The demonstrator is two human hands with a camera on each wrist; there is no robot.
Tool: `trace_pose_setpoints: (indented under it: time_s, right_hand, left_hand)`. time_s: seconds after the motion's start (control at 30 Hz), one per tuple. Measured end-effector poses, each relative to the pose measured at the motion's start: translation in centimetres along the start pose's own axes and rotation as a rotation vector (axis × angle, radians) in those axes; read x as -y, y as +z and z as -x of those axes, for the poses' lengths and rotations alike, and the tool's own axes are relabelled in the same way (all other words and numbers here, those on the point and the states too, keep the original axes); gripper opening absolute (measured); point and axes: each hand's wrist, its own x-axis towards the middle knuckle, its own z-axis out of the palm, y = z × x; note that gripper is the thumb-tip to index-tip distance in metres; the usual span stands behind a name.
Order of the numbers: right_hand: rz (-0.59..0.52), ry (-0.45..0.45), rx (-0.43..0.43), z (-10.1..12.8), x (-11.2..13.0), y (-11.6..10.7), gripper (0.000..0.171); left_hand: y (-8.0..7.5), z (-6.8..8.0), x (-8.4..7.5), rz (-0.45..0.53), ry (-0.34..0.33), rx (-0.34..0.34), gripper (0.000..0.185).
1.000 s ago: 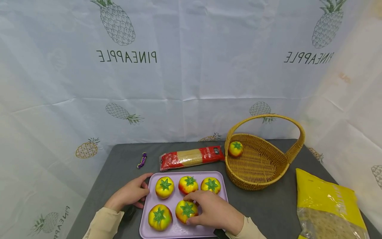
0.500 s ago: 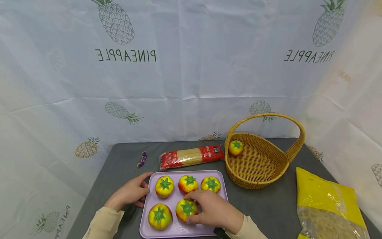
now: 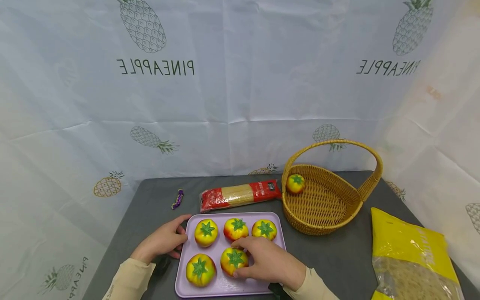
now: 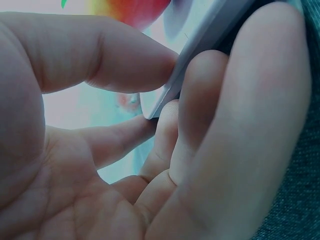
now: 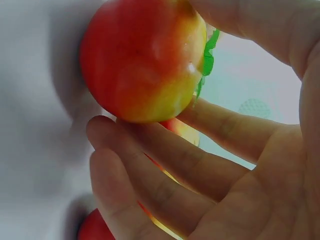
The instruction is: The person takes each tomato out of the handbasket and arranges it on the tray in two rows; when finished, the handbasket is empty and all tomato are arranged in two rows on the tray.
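My left hand pinches the left edge of a lilac tray. In the left wrist view the thumb lies on the rim and curled fingers meet its outer side. Several yellow-and-red artificial tomatoes with green star-shaped tops stand on the tray in two rows. My right hand grips the front middle tomato between thumb and fingers. Seen from the right wrist, that tomato sits low at the tray surface, with fingertips against its side. Part of the back right tomato is hidden by this hand.
A wicker basket with a tall handle stands at the back right, with one tomato inside. Behind the tray lies a red noodle packet. A small purple wrapped candy is back left; a yellow bag lies at right.
The head view has tilted down slightly, so everything appears a little higher. Both hands, the tray and the tomatoes keep their places.
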Motion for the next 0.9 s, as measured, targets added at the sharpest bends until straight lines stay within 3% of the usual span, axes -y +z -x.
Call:
trace_pose_setpoints:
  time_s: [0.9]
  right_hand:
    - [0.038,-0.017,-0.055,1.1,0.5,-1.6,0.057]
  left_hand:
    - [0.1,-0.3,0.4,-0.025,0.009,-0.005,0.073]
